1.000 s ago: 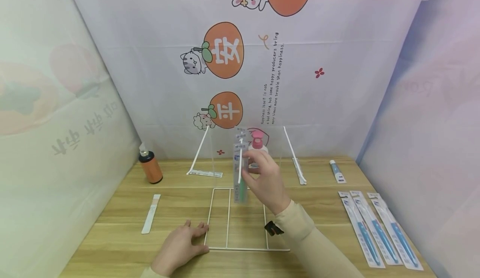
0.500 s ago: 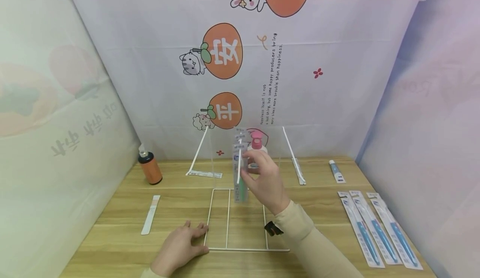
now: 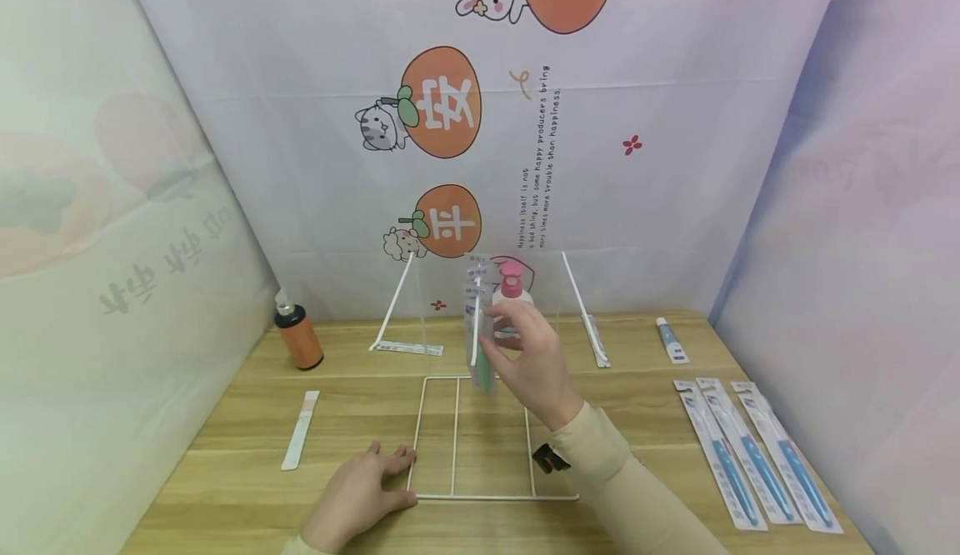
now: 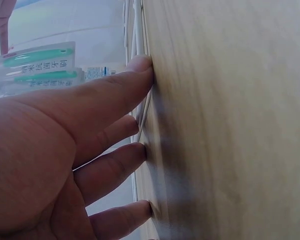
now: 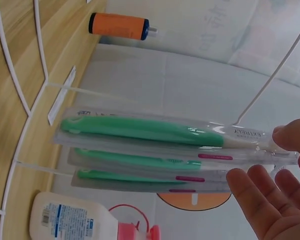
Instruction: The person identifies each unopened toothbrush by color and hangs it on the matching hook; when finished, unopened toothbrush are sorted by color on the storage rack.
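My right hand [image 3: 528, 355] pinches the front packaged toothbrush [image 5: 140, 131] between thumb and fingers, near its upper end. This clear pack with a green handle hangs from the middle arm [image 3: 476, 334] of a white wire rack. More green toothbrush packs [image 5: 135, 159] hang close behind it, seen in the right wrist view. My left hand [image 3: 360, 492] rests on the table, fingers spread. Its fingertips touch the left side of the rack's base [image 3: 495, 498], and the left wrist view shows thumb and fingers against the low wire.
Three blue toothbrush packs [image 3: 722, 455] lie at right, with a toothpaste tube [image 3: 672, 340] behind. A pink-topped pump bottle [image 3: 512, 278] stands behind the rack. An orange bottle [image 3: 302, 338] and a slim white packet [image 3: 301, 430] are at left. Two outer rack arms [image 3: 392, 301] stick out.
The front toothbrush pack has slid back along the middle arm toward the packs behind it, with my right hand on it. My left hand has stayed at the base.
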### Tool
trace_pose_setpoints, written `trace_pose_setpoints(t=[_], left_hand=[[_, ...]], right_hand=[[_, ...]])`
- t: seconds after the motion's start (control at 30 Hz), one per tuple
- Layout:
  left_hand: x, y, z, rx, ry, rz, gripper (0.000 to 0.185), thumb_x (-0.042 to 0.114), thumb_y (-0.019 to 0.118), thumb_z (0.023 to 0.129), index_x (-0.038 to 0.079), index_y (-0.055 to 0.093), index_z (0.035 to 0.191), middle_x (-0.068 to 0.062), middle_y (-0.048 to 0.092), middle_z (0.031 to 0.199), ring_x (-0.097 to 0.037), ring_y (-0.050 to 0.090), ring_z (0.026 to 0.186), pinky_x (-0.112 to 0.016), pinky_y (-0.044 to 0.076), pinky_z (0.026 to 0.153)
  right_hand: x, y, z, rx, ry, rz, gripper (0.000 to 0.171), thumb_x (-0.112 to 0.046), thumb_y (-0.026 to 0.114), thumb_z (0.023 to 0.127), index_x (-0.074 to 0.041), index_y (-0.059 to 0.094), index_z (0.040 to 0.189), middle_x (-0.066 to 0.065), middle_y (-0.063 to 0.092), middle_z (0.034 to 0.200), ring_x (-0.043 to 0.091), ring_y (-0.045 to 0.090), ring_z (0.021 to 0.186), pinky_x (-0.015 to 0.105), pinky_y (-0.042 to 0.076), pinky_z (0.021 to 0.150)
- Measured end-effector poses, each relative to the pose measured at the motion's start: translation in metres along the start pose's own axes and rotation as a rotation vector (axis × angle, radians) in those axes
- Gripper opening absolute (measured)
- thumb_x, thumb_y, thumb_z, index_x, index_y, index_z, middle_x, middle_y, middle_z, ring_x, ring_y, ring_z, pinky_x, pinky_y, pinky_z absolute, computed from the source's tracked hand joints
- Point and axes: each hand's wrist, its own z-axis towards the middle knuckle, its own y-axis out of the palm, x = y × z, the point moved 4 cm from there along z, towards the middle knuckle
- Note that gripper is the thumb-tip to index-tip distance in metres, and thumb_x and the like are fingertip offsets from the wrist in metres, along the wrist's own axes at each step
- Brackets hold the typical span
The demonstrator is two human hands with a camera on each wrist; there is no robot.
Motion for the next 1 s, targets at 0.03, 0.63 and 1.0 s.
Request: trace_pose_setpoints(t=[0.03, 0.63, 1.0], left_hand=[[0.000, 0.000, 0.000, 0.000, 0.001, -0.001, 0.063, 0.044, 0.092, 0.082, 0.016, 0.076, 0.136, -0.009, 0.071, 0.140, -0.064, 0.053, 0.134, -0.080, 0.043, 0.104], [-0.001, 0.000, 0.001, 0.001, -0.004, -0.010, 0.063, 0.043, 0.093, 0.082, 0.014, 0.077, 0.135, -0.009, 0.071, 0.139, -0.064, 0.052, 0.134, -0.081, 0.042, 0.103], [-0.001, -0.001, 0.000, 0.002, 0.001, -0.011, 0.063, 0.044, 0.093, 0.081, 0.015, 0.077, 0.135, -0.008, 0.072, 0.139, -0.065, 0.053, 0.133, -0.082, 0.043, 0.101]], right_hand=[[0.002, -0.002, -0.002, 0.000, 0.003, 0.007, 0.045, 0.013, 0.087, 0.082, 0.002, 0.066, 0.121, 0.016, 0.069, 0.116, 0.030, 0.075, 0.095, 0.033, 0.066, 0.074], [0.101, -0.146, -0.077, -0.190, 0.472, -0.122, 0.047, -0.005, 0.084, 0.095, -0.003, 0.063, 0.137, 0.019, 0.069, 0.131, 0.030, 0.076, 0.098, 0.028, 0.065, 0.071], [0.172, -0.252, -0.133, -0.410, 0.741, -0.271, 0.065, -0.022, 0.081, 0.100, 0.001, 0.052, 0.153, 0.039, 0.057, 0.140, 0.044, 0.073, 0.103, 0.034, 0.065, 0.065]])
